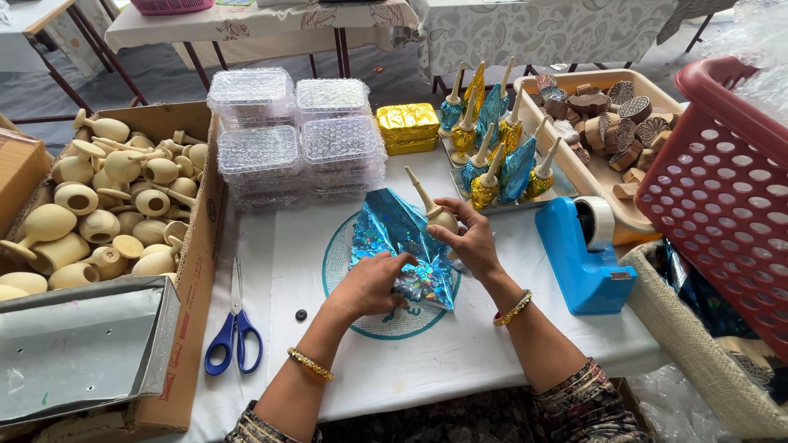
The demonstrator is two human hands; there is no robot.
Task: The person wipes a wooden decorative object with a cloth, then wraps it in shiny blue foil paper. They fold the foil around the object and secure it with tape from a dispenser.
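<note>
A pale clay long-necked bottle [432, 209] lies at the middle of the white table [460, 361], half covered by a sheet of shiny blue holographic foil [402, 246]. The right hand [465, 239] pinches the foil against the bottle's body; the left hand [371, 285] is curled, pressing the foil's lower edge. Its neck is bare (wrapping looks under way), whereas finished blue and gold foil-wrapped bottles [497, 152] fill a tray behind, and many unwrapped clay vessels [115, 205] wait in the cardboard box [197, 271].

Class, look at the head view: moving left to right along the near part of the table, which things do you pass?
Cardboard box → blue scissors → left hand → right hand → blue tape dispenser → red basket
</note>
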